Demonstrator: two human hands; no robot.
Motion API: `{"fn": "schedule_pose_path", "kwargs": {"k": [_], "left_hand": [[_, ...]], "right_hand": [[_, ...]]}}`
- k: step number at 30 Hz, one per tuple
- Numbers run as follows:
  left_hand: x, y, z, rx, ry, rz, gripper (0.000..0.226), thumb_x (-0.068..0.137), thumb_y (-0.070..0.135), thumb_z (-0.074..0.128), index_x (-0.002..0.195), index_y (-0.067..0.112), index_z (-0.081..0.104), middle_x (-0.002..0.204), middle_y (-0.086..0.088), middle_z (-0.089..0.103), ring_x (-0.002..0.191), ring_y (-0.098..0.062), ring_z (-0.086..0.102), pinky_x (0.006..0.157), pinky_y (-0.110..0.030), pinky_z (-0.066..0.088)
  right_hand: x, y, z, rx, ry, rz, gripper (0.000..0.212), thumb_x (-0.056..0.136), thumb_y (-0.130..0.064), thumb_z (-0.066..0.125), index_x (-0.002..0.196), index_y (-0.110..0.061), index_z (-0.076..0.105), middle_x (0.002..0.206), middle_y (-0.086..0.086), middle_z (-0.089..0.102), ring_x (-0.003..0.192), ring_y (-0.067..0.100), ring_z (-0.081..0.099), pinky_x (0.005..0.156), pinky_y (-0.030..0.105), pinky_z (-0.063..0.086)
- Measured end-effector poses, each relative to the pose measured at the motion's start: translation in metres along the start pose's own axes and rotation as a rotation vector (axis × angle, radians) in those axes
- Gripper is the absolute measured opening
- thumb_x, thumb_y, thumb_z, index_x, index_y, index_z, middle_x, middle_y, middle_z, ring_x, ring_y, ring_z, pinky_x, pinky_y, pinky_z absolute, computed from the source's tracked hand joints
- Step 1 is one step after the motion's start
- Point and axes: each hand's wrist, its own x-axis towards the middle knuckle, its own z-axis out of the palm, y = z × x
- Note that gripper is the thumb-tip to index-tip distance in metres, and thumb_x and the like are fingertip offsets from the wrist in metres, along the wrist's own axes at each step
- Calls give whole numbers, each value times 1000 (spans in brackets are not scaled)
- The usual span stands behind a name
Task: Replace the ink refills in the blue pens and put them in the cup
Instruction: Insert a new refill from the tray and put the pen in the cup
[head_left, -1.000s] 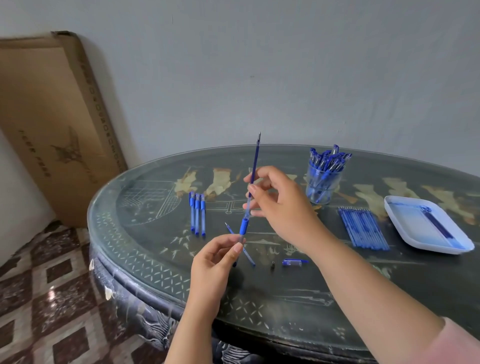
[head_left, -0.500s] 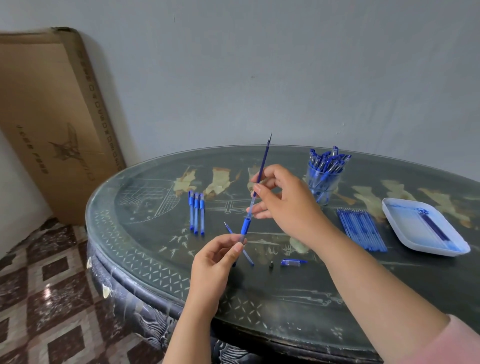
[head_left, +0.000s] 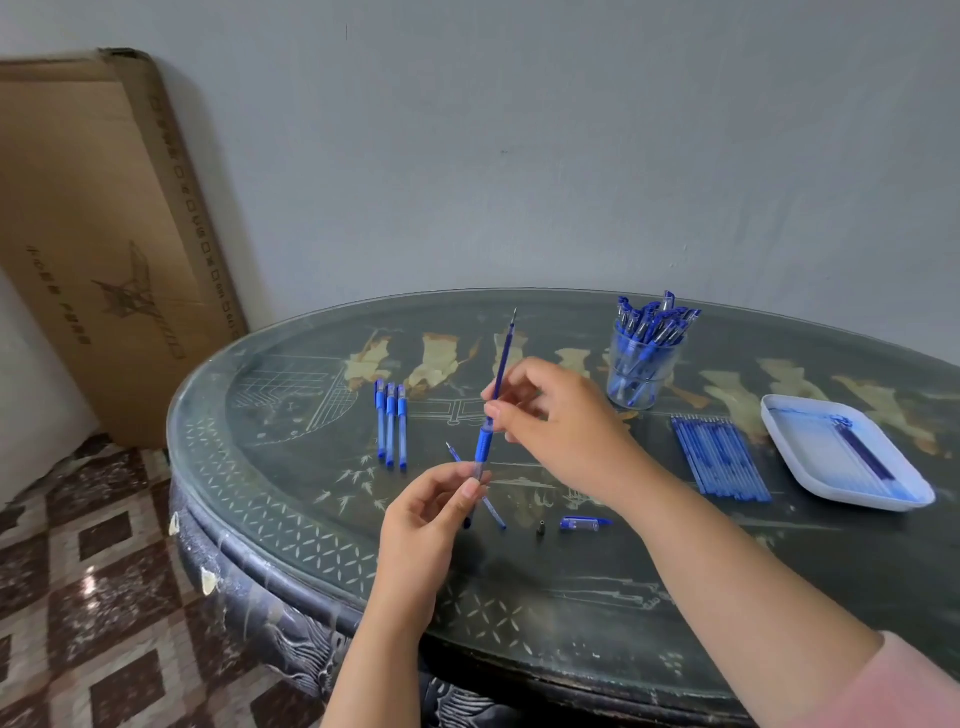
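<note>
While left grip pinches the clear pen barrel, right grip pinching slender blue refill.

Home room, ornate table, tiled floor

The scene is taken by a single wide-angle camera worn at head height and aimed forward and down. The round, dark, glass-covered worktop is viewed closely from its near edge, and its far rim is bowed by the lens. Both forearms are taken in from the lower border. The left hand, with the clear blue-gripped pen barrel, and the right hand, with the thin blue ink refill, are framed near the centre. The upper half is filled by the pale grey wall. The brown-and-white tiled floor is caught at lower left.
</note>
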Motion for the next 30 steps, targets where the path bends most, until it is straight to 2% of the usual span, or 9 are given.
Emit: {"fn": "schedule_pose_path", "kwargs": {"k": [6,10,12,15,19,21,25,28,30], "left_hand": [[1,-2,-2,-21,12,13,15,89,7,63,102,8,71,93,-3,76,85,-9,70,81,-30,51],[1,-2,-2,-27,19,24,15,89,6,63,101,8,71,92,-2,76,78,-5,67,80,-32,49],[1,-2,-1,-32,27,23,15,89,5,63,101,8,71,93,-3,76,78,-6,67,81,-34,51],[1,-2,-1,-33,29,24,15,90,5,63,101,9,71,95,-3,76,80,-6,67,83,-35,52],[1,-2,-2,-21,29,28,16,90,8,63,103,9,72,83,2,74,76,-7,66,84,-35,52],[1,-3,-2,-33,41,25,17,89,8,64,104,8,71,76,4,71,73,-7,65,83,-34,51],[1,-2,-2,-50,58,24,17,89,5,63,104,6,71,74,3,70,71,-8,66,81,-34,50],[1,-2,-2,-47,48,24,16,90,5,63,104,6,71,75,3,71,71,-8,65,81,-33,50],[0,-2,-3,-39,35,17,16,90,6,63,104,6,71,73,4,70,70,-8,64,80,-32,49]], "right_hand": [[-5,8,2,-73,-71,49,7,91,-24,65,96,-27,70,90,-10,70,85,8,67,80,37,58],[-18,24,-6,-186,-75,120,9,90,-24,67,97,-28,71,86,-15,67,77,-3,60,72,18,50],[-26,39,-10,-388,-139,139,7,87,-30,70,94,-32,68,87,-17,62,78,-6,53,74,19,41],[-39,56,-9,-665,-248,138,19,86,-43,68,103,-35,66,96,-16,52,99,7,45,89,28,39],[-46,63,-2,-777,-289,100,26,88,-50,63,110,-35,67,99,-13,44,107,13,41,94,28,36],[-46,66,0,-778,-278,89,22,90,-47,62,105,-32,69,99,-12,48,108,14,42,94,27,36],[-44,70,1,-704,-222,83,13,90,-39,66,92,-28,71,94,-13,54,99,10,46,89,25,40],[-35,57,-3,-457,-65,95,5,88,-28,69,85,-24,70,87,-12,57,82,0,50,74,12,38],[-26,39,-8,-288,48,91,2,87,-22,70,86,-24,70,85,-12,62,78,-2,55,70,10,42]]}}
